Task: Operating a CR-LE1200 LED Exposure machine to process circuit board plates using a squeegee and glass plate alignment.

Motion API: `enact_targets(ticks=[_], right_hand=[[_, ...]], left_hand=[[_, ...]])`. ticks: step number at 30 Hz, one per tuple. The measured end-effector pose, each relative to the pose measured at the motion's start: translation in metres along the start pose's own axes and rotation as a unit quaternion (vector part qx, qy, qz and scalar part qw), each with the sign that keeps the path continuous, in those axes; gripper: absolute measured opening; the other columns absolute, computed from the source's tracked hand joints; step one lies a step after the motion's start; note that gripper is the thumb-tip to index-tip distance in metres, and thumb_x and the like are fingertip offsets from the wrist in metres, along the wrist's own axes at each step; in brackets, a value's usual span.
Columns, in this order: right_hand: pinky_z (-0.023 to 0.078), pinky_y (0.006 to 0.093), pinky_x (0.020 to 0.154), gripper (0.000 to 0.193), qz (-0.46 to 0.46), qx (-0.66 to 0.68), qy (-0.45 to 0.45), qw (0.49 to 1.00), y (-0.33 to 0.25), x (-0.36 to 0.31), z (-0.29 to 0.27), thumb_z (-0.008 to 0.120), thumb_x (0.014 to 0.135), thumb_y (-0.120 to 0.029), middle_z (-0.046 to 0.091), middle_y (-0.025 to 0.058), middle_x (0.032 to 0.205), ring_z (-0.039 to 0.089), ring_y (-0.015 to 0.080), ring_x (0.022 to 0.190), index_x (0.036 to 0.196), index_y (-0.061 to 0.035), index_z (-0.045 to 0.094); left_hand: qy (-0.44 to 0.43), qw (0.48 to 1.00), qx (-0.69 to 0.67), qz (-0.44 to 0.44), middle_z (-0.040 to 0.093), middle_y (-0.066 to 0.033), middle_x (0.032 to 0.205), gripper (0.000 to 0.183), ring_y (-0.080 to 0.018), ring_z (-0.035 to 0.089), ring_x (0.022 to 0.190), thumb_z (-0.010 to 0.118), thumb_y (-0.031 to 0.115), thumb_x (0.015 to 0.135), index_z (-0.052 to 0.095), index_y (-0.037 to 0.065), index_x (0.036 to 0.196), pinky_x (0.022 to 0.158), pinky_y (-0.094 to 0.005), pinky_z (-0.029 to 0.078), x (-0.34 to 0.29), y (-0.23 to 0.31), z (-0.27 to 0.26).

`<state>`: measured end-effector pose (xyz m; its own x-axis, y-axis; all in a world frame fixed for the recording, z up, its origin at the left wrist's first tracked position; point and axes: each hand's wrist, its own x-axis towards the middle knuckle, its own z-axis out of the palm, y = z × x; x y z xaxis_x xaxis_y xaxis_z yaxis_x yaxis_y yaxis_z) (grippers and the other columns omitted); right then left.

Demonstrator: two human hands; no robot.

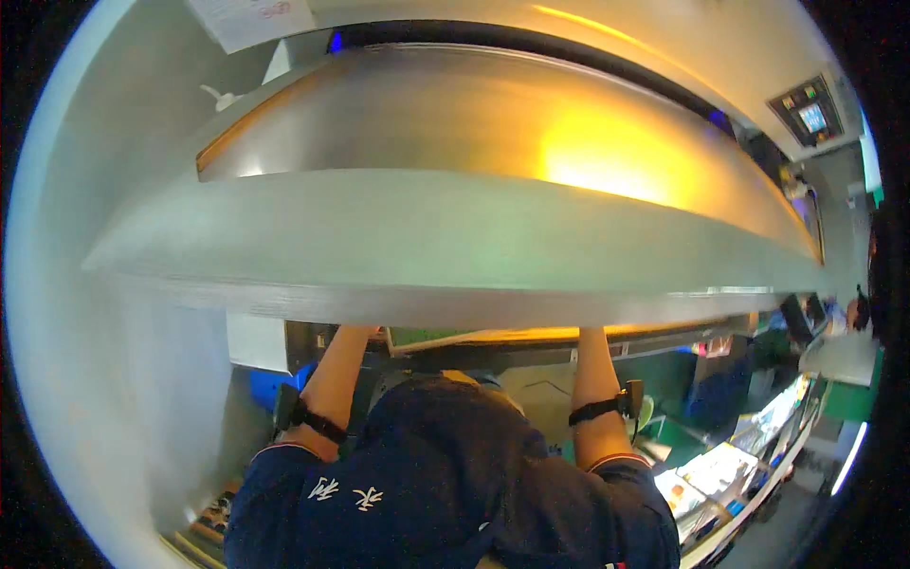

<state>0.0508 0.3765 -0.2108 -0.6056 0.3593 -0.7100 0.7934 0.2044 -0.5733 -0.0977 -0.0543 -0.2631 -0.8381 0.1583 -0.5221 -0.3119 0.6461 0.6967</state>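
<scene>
Both of my forearms reach forward under the lower edge of a large pale machine cover (pixel 455 232). My left forearm (pixel 339 375) passes beneath it left of the middle, my right forearm (pixel 594 375) right of the middle. Each wears a black strap with a small dark device. The cover hides both hands, so what they hold or touch does not show. Under the edge, between the arms, lies part of a green surface with a light-coloured frame (pixel 445 339). A strip of yellow light runs along it to the right.
A sloped metal panel (pixel 398 114) with a yellow reflection tops the cover. A control panel with a small screen (pixel 812 118) sits at the far right. Below the cover at left are a white box (pixel 257 342) and a blue bin (pixel 275 385). Lit worktables (pixel 720 469) stand at lower right.
</scene>
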Motion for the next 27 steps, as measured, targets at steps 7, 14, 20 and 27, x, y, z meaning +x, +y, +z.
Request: enact_targets(ticks=[7,14,20,27], right_hand=[[0.053,0.0314,0.067,0.029,0.001,0.353,-0.024,0.935,0.148,-0.116,0.047,0.068,0.086,-0.021,0.07,0.005,0.09,0.066,0.0172,0.075,0.108,-0.0007,0.067],[0.049,0.0316,0.067,0.034,0.023,0.447,0.345,0.825,0.275,-0.407,0.172,0.071,0.084,-0.029,0.069,0.0047,0.084,0.063,0.0142,0.075,0.099,0.002,0.069],[0.051,0.0348,0.071,0.045,0.234,0.383,0.638,0.626,0.299,-0.611,0.372,0.078,0.079,-0.032,0.071,0.011,0.085,0.065,0.0174,0.077,0.102,0.0061,0.069],[0.053,0.0342,0.077,0.037,0.33,0.561,0.729,0.213,0.28,-0.591,0.586,0.071,0.089,-0.025,0.072,0.0117,0.091,0.067,0.0181,0.082,0.104,0.0076,0.068]], left_hand=[[-0.19,0.976,-0.109,0.003,0.066,-0.0169,0.113,0.042,-0.0212,0.065,0.099,0.071,0.014,0.086,0.06,-0.004,0.122,0.084,-0.0362,0.052,-0.091,0.062,-0.017],[-0.484,0.865,-0.105,0.088,0.068,-0.0126,0.104,0.03,-0.022,0.068,0.086,0.065,0.006,0.087,0.061,-0.003,0.115,0.076,-0.0369,0.056,-0.173,0.08,0.1],[-0.718,0.657,0.127,0.189,0.067,-0.0126,0.109,0.04,-0.0228,0.066,0.094,0.063,0.003,0.087,0.056,-0.006,0.125,0.083,-0.0355,0.054,-0.342,0.097,0.248],[-0.796,0.351,0.29,0.398,0.058,-0.0179,0.13,0.058,-0.0222,0.061,0.109,0.067,0.017,0.089,0.044,-0.001,0.139,0.087,-0.0358,0.05,-0.592,0.004,0.377]])
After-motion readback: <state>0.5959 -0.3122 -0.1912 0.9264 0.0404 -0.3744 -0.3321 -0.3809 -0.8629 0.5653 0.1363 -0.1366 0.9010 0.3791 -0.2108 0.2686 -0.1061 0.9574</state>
